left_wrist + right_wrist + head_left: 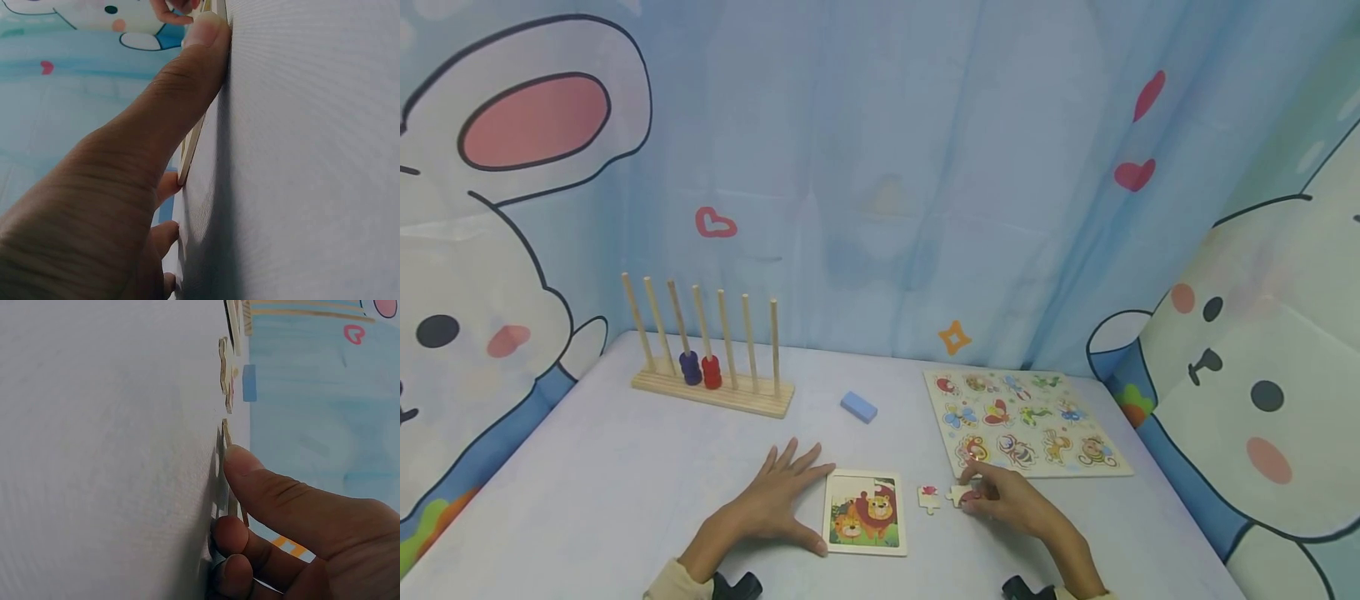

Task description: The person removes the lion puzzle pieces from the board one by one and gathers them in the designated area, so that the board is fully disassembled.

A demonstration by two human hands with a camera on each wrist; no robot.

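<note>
Nearest, on a white tabletop (pixel 587 467), a left hand (pixel 775 502) with fingers spread and straight, closed around nothing, thumb and forefinger touching the near and far left corners of a lion puzzle tray (pixel 902 521), presumably to keep it from sliding. Opposite, at right, a right hand (pixel 1015 502) pinching a puzzle piece (pixel 957 496) between thumb and finger, apparently by one side to leave the rest free. Between both hands, the tray, lying flat, mostly filled, with a pale patch toward the far right, perhaps bare. Right of it, a loose piece (pixel 928 497), flat, the one obstacle between tray and right hand. Just beyond that hand, an insect picture board (pixel 1075 476), crowding the fingers. Farther, near the center, a blue block (pixel 859 407), well apart. Far left, a peg rack (pixel 767 405) with dark blue beads (pixel 691 368) and red beads (pixel 711 372), clear of both hands. Behind everything, a cartoon curtain (pixel 887 167).
</note>
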